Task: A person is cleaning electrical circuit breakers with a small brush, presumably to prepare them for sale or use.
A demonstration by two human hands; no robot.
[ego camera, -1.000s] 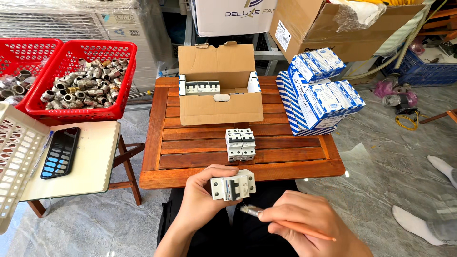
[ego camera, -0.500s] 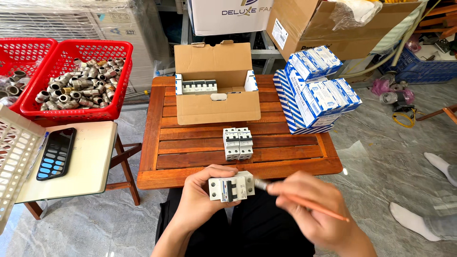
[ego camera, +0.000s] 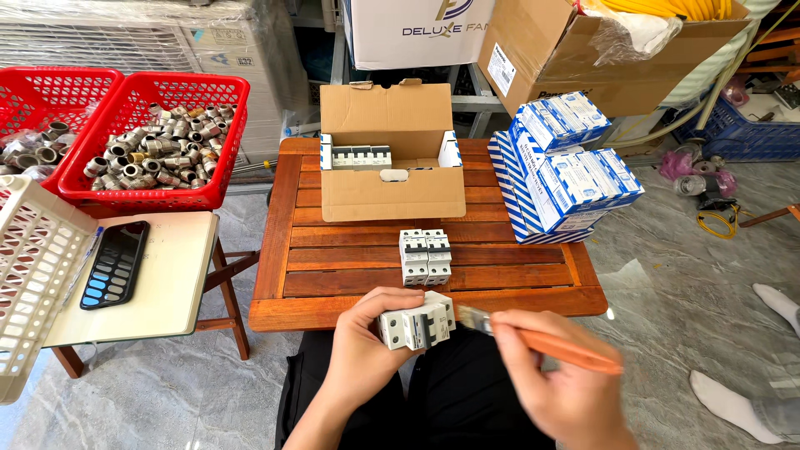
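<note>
Two bare hands work just in front of a small slatted wooden table [ego camera: 350, 287], seen from a head camera looking down. The left hand [ego camera: 367, 350] wraps around a white circuit breaker [ego camera: 417, 323], fingers closed on its sides, holding it above the lap at the table's near edge. The right hand [ego camera: 558, 387] pinches an orange-handled brush [ego camera: 550, 343] in a closed grip, its bristle tip just beside the breaker's right end; motion blur makes it unclear whether the bristles touch.

On the table, just beyond the held unit, a second white breaker pair [ego camera: 425, 257] lies flat. Farther back stands an open cardboard box [ego camera: 392, 179] with more breakers lined up inside. To the right, a stack of blue-and-white cartons [ego camera: 567, 179] leans slightly. To the left, a red basket of metal fittings [ego camera: 154, 158] sits above a low side table with a dark calculator [ego camera: 115, 265] and a cream plastic crate [ego camera: 33, 275]. Another person's socked foot [ego camera: 729, 404] shows at the far right.

Judged risks: the breaker is gripped by one hand only, over open lap, so a firm brush stroke could twist it loose and drop it. A wide sweep of the right elbow could also knock the leaning cartons.
</note>
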